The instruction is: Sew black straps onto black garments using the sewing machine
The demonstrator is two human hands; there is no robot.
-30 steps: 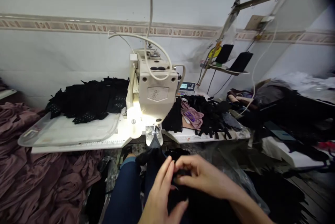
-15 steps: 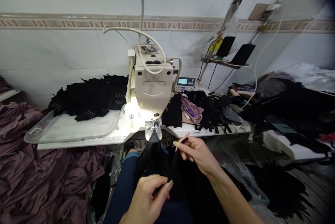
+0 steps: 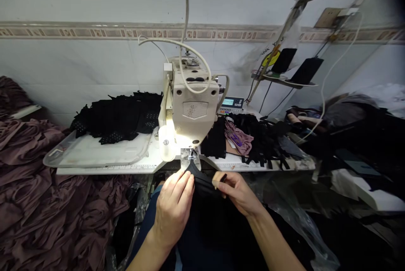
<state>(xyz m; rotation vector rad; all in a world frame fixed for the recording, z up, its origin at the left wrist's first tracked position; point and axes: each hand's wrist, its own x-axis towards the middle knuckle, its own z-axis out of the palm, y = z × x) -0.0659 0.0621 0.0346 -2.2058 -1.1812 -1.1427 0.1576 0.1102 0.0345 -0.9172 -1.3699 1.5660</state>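
A black stretchy garment (image 3: 204, 183) hangs from under the needle area (image 3: 191, 155) of a white sewing machine (image 3: 193, 115) down over my lap. My left hand (image 3: 174, 205) is closed on its left edge just below the needle, fingers pressed together and the thumb hidden. To the right, my right hand (image 3: 236, 191) pinches the garment's right side, and a short black strip end sticks out above the fingers. The garment's lower part merges with dark cloth, so its full shape cannot be made out.
Black cut pieces (image 3: 123, 115) lie on a clear plastic tray (image 3: 95, 157) at left. Mauve fabric (image 3: 38, 195) is heaped below. Right of the machine are black straps (image 3: 265, 136), a mauve bundle (image 3: 238, 138) and a control panel (image 3: 232, 103). Black thread cones (image 3: 306, 70) stand behind.
My left hand has moved up and forward from the lower garment to its edge near the needle. My right hand keeps its pinch, slightly lower and right. The view has shifted left.
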